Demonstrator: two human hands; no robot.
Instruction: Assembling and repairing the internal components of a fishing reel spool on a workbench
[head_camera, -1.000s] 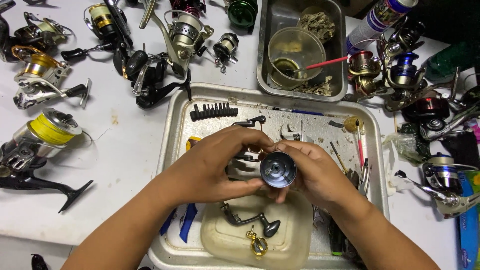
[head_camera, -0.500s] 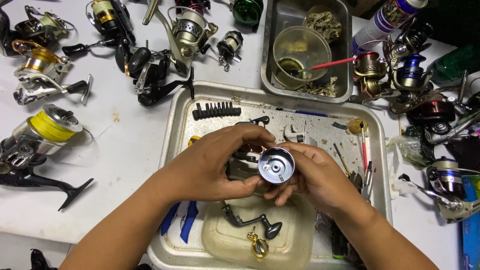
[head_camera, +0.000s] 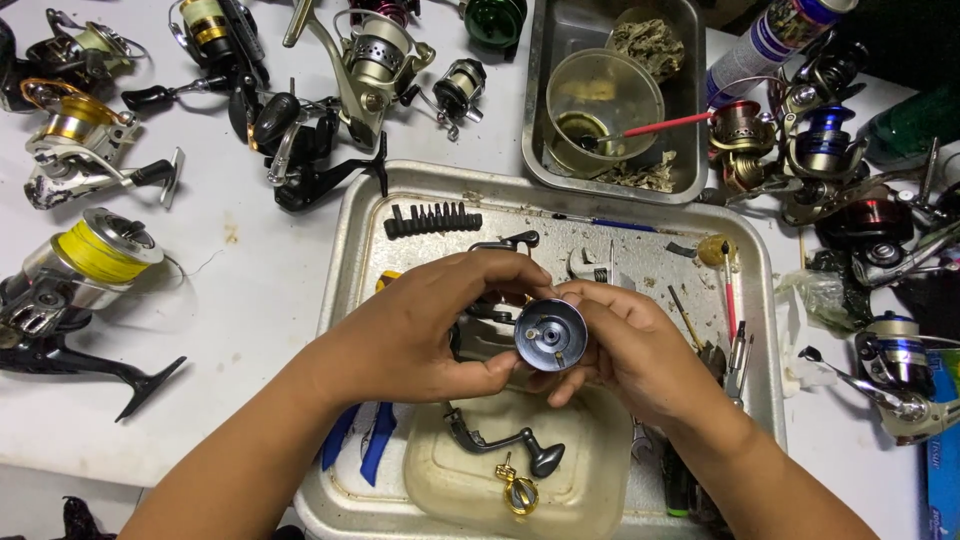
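- Your left hand (head_camera: 420, 335) and right hand (head_camera: 630, 345) are close together above the metal tray (head_camera: 345, 240), and the fingertips nearly meet.
- Both hands are closed around one round metal spool (head_camera: 550, 335); the left thumb presses on its lower edge and the right fingers wrap it from the side and from behind.
- The open face of the spool is turned up to you, and you can see the dark inside with a hub in the middle.
- A dark reel body (head_camera: 480, 315) shows between your left fingers, just behind the spool; I cannot tell if the two parts are joined.
- Below your hands, a plastic tub (head_camera: 440, 480) lies in the tray, and it holds a black handle (head_camera: 500, 445) and a small gold part (head_camera: 517, 492).
- A strip of bits (head_camera: 432, 220) lies at the far end of the tray.
- Blue pliers (head_camera: 365, 445) lie under your left wrist.
- A reel with yellow line (head_camera: 90, 255) stands on the table at the left, well apart from the tray.
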